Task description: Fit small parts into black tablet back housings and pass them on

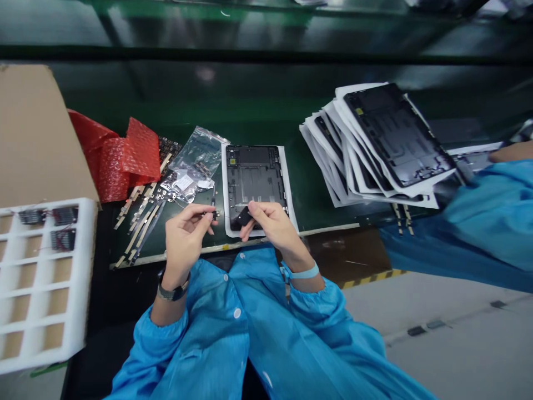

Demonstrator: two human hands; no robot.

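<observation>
My left hand [185,236] is closed in a pinch on a small dark flex cable [215,206] with a tiny connector board, left of the tablet housing. Between the thumb and fingers of my right hand [275,223] is a small black rectangular block [243,215], whose exact kind I cannot make out. It is over the lower edge of a black tablet back housing [256,180]. That housing lies inner side up on a white foam sheet [290,194] on the green bench mat. A small yellow patch shows at its upper left.
Flex strips [144,225], clear plastic bags [199,151] and red bubble wrap [129,158] lie to the left. A white foam tray [85,266] stands beside a cardboard box [39,133]. Tablet housings [395,133] are stacked with foam sheets at right, near another person's blue sleeve [495,211].
</observation>
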